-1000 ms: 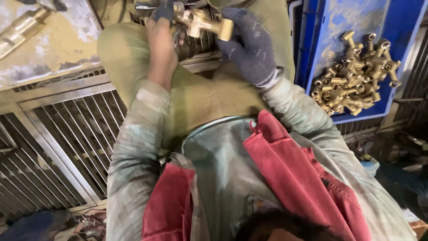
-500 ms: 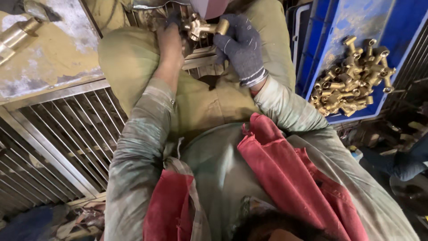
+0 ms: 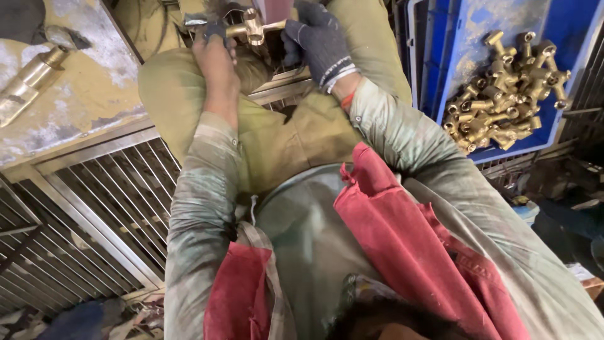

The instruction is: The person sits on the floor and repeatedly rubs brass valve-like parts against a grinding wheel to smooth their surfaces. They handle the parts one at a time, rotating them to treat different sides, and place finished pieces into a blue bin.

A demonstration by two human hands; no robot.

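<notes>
Head view, looking down over the lap. I am seeing a metal grate (image 3: 94, 208) of parallel bars running under the seated legs at lower left, with a dust-caked yellowish surface (image 3: 75, 107) lying beyond it at upper left. A brass cylinder (image 3: 28, 82) is resting on that surface, well apart from the hands. At right, a blue plastic crate (image 3: 465, 38) is standing tilted, holding a heap of brass fittings (image 3: 503, 88) that are lying tangled against its lower wall. Red cloth (image 3: 402, 245) is draping over the torso in the foreground.

Both arms are reaching forward over the knees, towards the top edge of the picture. The left hand (image 3: 214, 56), bare across the back with dark cloth over the fingertips, is pinching the left end of a brass fitting (image 3: 251, 28). The right hand (image 3: 318, 41), wearing a dark knitted glove, is closing its fingers around the fitting's right end. I am reading the fitting as held level between the two hands, above the knees and just in front of a reddish wheel-like part (image 3: 277, 9) at the frame's top, which is cut off by the edge.
</notes>
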